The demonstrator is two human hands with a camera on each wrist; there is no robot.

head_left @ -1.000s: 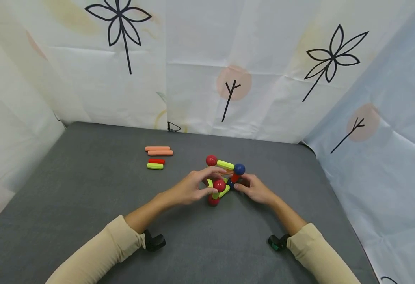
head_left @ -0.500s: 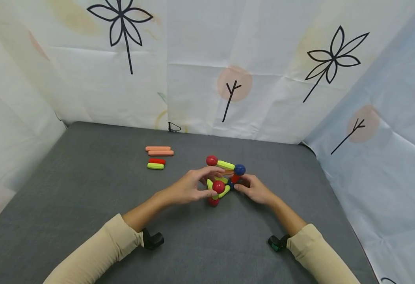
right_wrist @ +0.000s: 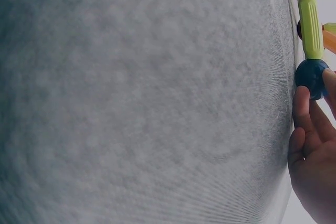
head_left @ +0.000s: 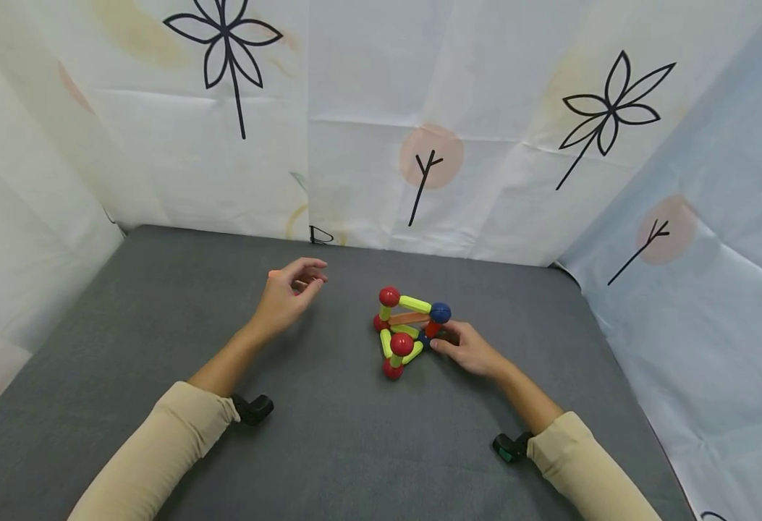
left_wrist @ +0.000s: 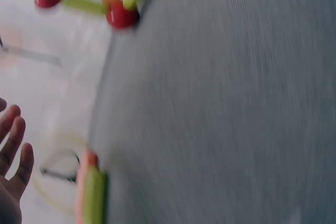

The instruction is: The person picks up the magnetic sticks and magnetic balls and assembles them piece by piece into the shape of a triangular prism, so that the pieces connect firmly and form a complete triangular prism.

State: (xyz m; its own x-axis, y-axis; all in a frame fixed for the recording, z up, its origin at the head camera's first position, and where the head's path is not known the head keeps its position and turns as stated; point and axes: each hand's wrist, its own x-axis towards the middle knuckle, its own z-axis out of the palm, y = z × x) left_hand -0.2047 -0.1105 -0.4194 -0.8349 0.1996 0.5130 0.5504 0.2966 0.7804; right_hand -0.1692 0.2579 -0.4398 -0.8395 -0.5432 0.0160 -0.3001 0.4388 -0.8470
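Mid-frame, the right hand (head_left: 468, 349) pinches the lower dark-blue ball (right_wrist: 310, 76) of a multicoloured plastic ball-and-stick structure (head_left: 409, 318); a tug could part its joints. Farther left, the relaxed, seemingly empty left hand (head_left: 284, 297), brushing past, could displace the loose lime-green plastic stick (left_wrist: 94, 196).

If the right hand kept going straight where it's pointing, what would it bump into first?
The lower blue ball: the right hand has its fingers on it. Beyond that, it might meet the orange stick, but depth is hard to judge here.
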